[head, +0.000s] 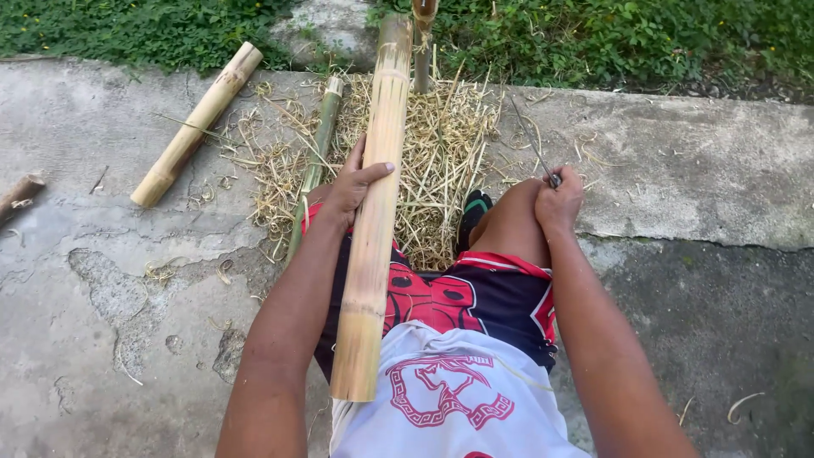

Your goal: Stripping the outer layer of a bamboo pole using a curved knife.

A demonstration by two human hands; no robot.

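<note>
A long, thick tan bamboo pole (373, 220) lies lengthwise over my lap, its cut end near my waist. My left hand (349, 188) grips it around the middle, thumb across the top. My right hand (557, 198) rests on my raised right knee and is closed on a thin dark knife (532, 144) whose blade points up and away. A heap of pale bamboo shavings (432, 161) covers the ground beyond my knees.
A shorter tan bamboo piece (197, 124) lies on the concrete to the left, and a thin green stalk (315, 161) lies beside the shavings. An upright bamboo stick (421, 42) stands at the far edge. Grass borders the slab.
</note>
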